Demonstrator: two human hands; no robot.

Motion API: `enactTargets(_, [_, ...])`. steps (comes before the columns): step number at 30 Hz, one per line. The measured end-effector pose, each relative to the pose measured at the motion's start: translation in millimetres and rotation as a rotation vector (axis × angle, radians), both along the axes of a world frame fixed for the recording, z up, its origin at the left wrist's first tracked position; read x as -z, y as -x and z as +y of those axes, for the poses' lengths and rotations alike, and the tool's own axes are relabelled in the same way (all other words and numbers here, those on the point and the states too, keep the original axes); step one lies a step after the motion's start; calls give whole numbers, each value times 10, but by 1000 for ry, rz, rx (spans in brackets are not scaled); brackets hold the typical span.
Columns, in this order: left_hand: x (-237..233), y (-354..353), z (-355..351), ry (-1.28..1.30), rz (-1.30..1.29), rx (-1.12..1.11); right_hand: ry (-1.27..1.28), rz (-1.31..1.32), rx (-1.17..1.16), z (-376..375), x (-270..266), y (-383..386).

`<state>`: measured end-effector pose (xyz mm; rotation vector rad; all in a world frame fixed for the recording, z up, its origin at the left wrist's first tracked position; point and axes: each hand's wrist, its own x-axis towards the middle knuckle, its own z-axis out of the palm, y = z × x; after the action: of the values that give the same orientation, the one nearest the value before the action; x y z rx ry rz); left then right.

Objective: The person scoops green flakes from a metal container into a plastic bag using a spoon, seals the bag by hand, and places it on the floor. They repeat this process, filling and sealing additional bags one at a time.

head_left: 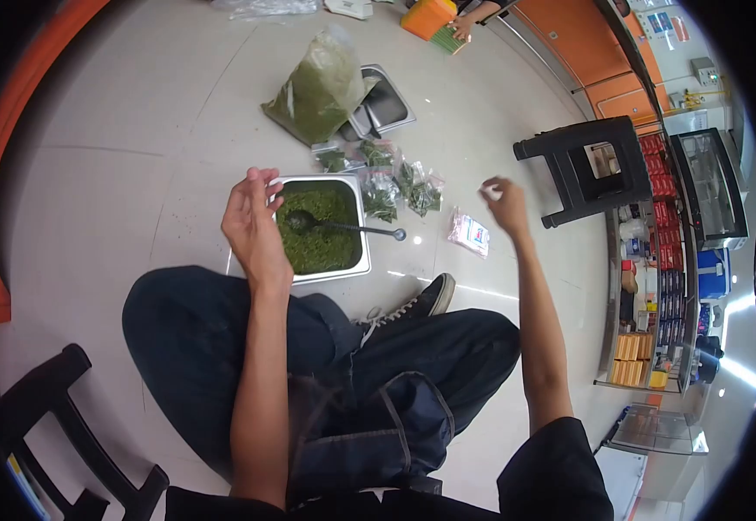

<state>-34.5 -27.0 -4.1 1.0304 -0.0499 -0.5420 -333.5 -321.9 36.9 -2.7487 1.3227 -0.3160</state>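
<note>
My left hand (255,227) is raised over the left edge of a steel tray (363,227), its fingers apart and nothing in them. The tray holds chopped green stuff (322,247), and a dark ladle (343,227) rests in it with its handle over the right rim. To the right, my right hand (506,204) has its fingers pinched, with something small and white at the fingertips that is too small to name. Just left of that hand, a pack of clear bags (468,233) lies on the floor. Small filled bags (420,187) lie behind the tray.
A large bag of green stuff (315,91) stands beside an empty steel pan (387,100). A black stool (586,165) is at right, a black chair (65,417) at lower left. Another person's hand (460,28) touches a green and orange object at the top.
</note>
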Motion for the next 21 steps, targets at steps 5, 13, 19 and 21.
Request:
enactTargets(5, [18,69,-43,-52,-20,-8,-285,292,344,-109,1149,541])
enactTargets(13, [153,89,-66,-89,-37,36,-322,348,443,-82,1276,332])
enactTargets(19, [79,114,-71,-116,-56,73,-297,106,370,-192,1031,470])
enactTargets(21, [78,142,-52,-125,-51,79,-189,168,404,-181,1062,508])
